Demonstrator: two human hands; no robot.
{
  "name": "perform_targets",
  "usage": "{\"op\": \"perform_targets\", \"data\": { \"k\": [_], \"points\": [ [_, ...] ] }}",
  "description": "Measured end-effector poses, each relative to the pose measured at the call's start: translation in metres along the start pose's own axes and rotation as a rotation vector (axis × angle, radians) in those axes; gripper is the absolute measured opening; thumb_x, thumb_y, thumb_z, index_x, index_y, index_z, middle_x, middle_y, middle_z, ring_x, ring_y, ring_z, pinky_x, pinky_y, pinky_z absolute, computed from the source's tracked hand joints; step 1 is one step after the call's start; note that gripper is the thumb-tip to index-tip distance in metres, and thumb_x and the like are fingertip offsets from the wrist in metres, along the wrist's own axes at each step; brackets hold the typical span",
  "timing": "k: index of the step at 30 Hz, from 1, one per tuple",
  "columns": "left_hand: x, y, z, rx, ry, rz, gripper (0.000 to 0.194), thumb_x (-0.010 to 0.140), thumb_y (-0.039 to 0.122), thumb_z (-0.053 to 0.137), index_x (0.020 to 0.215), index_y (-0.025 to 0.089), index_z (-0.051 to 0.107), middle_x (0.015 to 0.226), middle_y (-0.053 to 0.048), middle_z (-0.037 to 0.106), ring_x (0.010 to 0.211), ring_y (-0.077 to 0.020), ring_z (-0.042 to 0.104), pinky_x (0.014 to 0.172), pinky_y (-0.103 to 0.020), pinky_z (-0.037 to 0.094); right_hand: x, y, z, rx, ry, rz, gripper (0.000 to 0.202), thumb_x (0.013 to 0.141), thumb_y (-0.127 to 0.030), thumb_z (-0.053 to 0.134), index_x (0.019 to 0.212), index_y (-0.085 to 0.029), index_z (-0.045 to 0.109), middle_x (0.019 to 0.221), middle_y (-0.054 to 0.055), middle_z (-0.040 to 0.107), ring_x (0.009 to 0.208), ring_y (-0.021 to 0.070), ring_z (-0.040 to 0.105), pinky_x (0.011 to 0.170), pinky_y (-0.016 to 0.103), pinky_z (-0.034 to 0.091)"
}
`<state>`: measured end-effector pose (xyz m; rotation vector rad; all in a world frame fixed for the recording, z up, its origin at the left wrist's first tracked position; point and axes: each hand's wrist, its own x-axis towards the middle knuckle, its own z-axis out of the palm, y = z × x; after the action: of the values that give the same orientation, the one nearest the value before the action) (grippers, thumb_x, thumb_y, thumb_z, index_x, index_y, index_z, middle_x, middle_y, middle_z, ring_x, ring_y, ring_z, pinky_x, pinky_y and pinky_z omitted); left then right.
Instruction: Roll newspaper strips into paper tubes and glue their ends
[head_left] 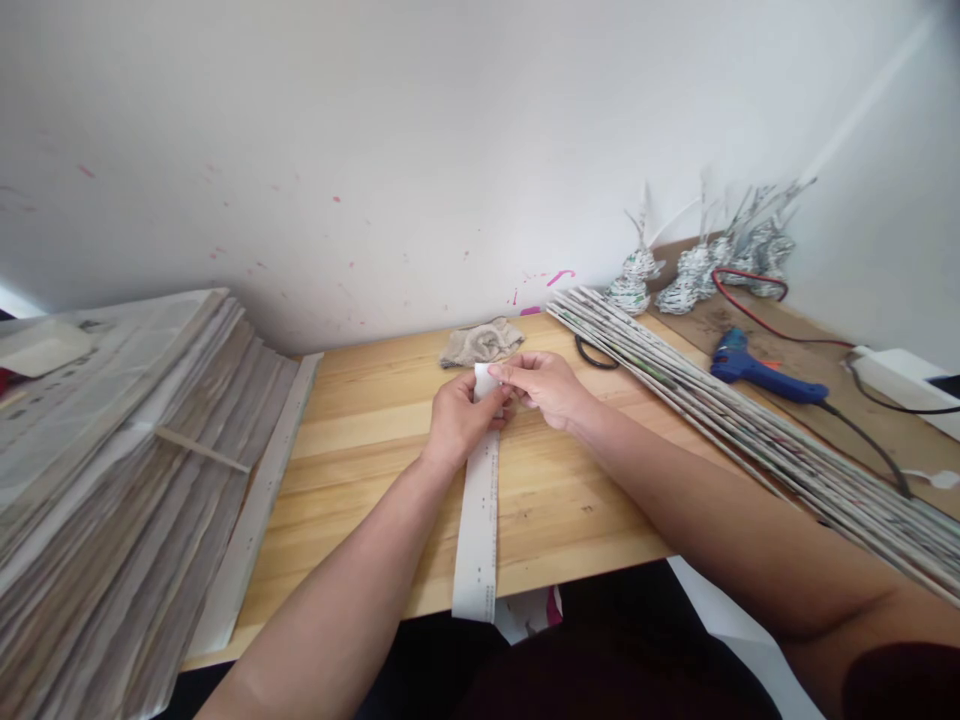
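Note:
A long white printed paper strip (478, 530) runs across the wooden table and sticks out past its front edge. My left hand (459, 413) is closed on the strip near its far end, thumb on top. My right hand (541, 387) pinches the strip's far end, thumb and fingers together, just right of the left hand. Right behind the hands lies a crumpled beige cloth (481, 342). The part of the strip under the left fingers is hidden.
Stacked newspaper strips (187, 450) cover the left side. Thin rolled paper sticks (720, 430) lie diagonally at right. Beyond them are a blue glue gun (765, 375) on cardboard, a white power strip (907, 375) with cords and several woven paper figures (690, 280). A wall stands behind.

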<state>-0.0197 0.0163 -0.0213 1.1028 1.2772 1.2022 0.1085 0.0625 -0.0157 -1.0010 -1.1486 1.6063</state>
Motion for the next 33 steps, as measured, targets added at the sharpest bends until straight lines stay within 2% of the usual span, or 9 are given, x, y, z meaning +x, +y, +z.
{"op": "perform_targets", "data": {
  "k": [4, 8, 11, 13, 16, 20, 27, 30, 33],
  "points": [
    [0.005, -0.001, -0.004, -0.072, 0.033, -0.011, 0.042, 0.067, 0.042, 0.082, 0.093, 0.013, 0.068, 0.076, -0.005, 0.07, 0.06, -0.0147, 0.067, 0.054, -0.026, 0.057, 0.007, 0.007, -0.009, -0.147, 0.008, -0.129, 0.038, 0.067, -0.052, 0.079, 0.069, -0.016, 0.064, 0.053, -0.005, 0.051, 0.045, 0.0071, 0.035, 0.044, 0.024, 0.023],
    [0.01, -0.003, -0.008, -0.156, 0.095, -0.008, 0.043, 0.067, 0.04, 0.083, 0.095, 0.013, 0.067, 0.075, -0.004, 0.07, 0.06, -0.0149, 0.068, 0.052, -0.024, 0.056, 0.02, 0.014, -0.024, -0.645, 0.08, -0.398, 0.027, 0.088, -0.04, 0.062, 0.084, -0.016, 0.075, 0.07, 0.003, 0.066, 0.063, 0.0142, 0.054, 0.06, 0.028, 0.039],
    [0.012, -0.005, -0.008, -0.195, 0.083, -0.001, 0.039, 0.068, 0.037, 0.083, 0.092, 0.012, 0.065, 0.073, -0.003, 0.069, 0.06, -0.0145, 0.068, 0.053, -0.023, 0.056, 0.036, 0.011, -0.027, -1.005, 0.148, -0.483, 0.027, 0.09, -0.029, 0.058, 0.106, -0.015, 0.074, 0.098, 0.011, 0.072, 0.083, 0.0196, 0.062, 0.075, 0.03, 0.044],
    [0.012, -0.005, -0.007, -0.207, 0.055, -0.001, 0.037, 0.069, 0.035, 0.082, 0.092, 0.012, 0.065, 0.072, -0.004, 0.069, 0.061, -0.0147, 0.069, 0.054, -0.023, 0.056, 0.05, 0.005, -0.024, -1.214, 0.176, -0.499, 0.034, 0.088, -0.033, 0.061, 0.113, -0.012, 0.07, 0.101, 0.015, 0.071, 0.088, 0.0235, 0.063, 0.076, 0.032, 0.043],
    [0.01, -0.002, -0.006, -0.221, 0.013, -0.005, 0.033, 0.072, 0.032, 0.081, 0.092, 0.012, 0.064, 0.073, -0.004, 0.069, 0.063, -0.0148, 0.069, 0.055, -0.023, 0.057, 0.069, -0.002, -0.017, -1.375, 0.138, -0.414, 0.024, 0.085, -0.035, 0.064, 0.095, -0.015, 0.074, 0.093, 0.012, 0.073, 0.085, 0.0236, 0.063, 0.072, 0.03, 0.042],
    [0.009, 0.001, -0.006, -0.246, -0.012, -0.028, 0.027, 0.074, 0.028, 0.079, 0.089, 0.011, 0.064, 0.074, -0.005, 0.07, 0.064, -0.0142, 0.069, 0.057, -0.022, 0.057, 0.083, 0.001, -0.011, -1.383, 0.196, -0.371, 0.02, 0.087, -0.029, 0.06, 0.078, -0.018, 0.073, 0.085, 0.008, 0.074, 0.08, 0.0211, 0.063, 0.067, 0.029, 0.039],
    [0.01, 0.001, -0.007, -0.266, 0.0, -0.06, 0.024, 0.076, 0.028, 0.077, 0.088, 0.01, 0.067, 0.076, -0.006, 0.07, 0.063, -0.0154, 0.069, 0.056, -0.024, 0.057, 0.071, -0.004, -0.02, -1.18, 0.259, -0.38, 0.029, 0.076, -0.046, 0.073, 0.077, -0.017, 0.07, 0.076, 0.006, 0.072, 0.075, 0.0199, 0.065, 0.066, 0.028, 0.042],
    [0.008, 0.003, -0.007, -0.262, -0.007, -0.077, 0.028, 0.076, 0.031, 0.077, 0.093, 0.011, 0.069, 0.079, -0.008, 0.072, 0.063, -0.0165, 0.07, 0.055, -0.026, 0.058, 0.046, -0.009, -0.022, -0.858, 0.17, -0.31, 0.034, 0.081, -0.05, 0.068, 0.075, -0.017, 0.068, 0.07, 0.006, 0.07, 0.064, 0.0168, 0.063, 0.061, 0.028, 0.045],
    [0.006, 0.005, -0.007, -0.23, -0.055, -0.071, 0.032, 0.075, 0.035, 0.077, 0.094, 0.011, 0.071, 0.086, -0.009, 0.074, 0.064, -0.0154, 0.069, 0.056, -0.026, 0.057, 0.022, -0.01, -0.024, -0.551, -0.064, -0.135, 0.033, 0.083, -0.047, 0.066, 0.073, -0.016, 0.067, 0.067, 0.005, 0.068, 0.054, 0.0135, 0.059, 0.055, 0.027, 0.046]
  ]
}}
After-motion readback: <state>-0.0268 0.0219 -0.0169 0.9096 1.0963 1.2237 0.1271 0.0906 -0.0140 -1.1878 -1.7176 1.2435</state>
